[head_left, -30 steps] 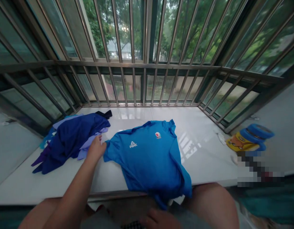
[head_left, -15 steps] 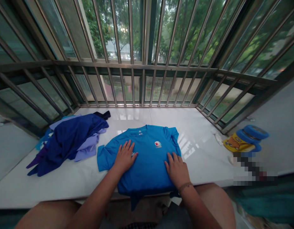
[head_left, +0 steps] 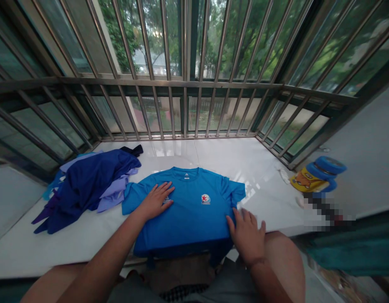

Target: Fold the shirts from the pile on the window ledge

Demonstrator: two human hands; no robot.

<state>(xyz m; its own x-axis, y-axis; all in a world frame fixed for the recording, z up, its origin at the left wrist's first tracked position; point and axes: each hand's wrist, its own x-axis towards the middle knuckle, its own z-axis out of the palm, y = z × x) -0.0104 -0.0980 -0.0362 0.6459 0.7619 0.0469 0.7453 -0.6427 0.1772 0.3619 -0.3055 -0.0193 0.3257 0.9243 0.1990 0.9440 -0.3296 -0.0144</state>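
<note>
Left hand (head_left: 155, 201) pressing spread fingers onto a blue T-shirt (head_left: 188, 214).
Right hand (head_left: 246, 239), fingers wide, touching its edge; clothes pile (head_left: 87, 187) lying beside it on a marble sill (head_left: 213, 153).

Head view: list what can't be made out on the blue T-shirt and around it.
Chest logo on the blue T-shirt: partly covered by the left hand.
Badge: lettering too small to read.
Shirt's lower hem: hangs past the white ledge's front edge, out of sight.
Pile of garments: lower layers hidden by the navy top.
Beside the yellow-and-blue object: blurred by a pixelated patch.
</note>
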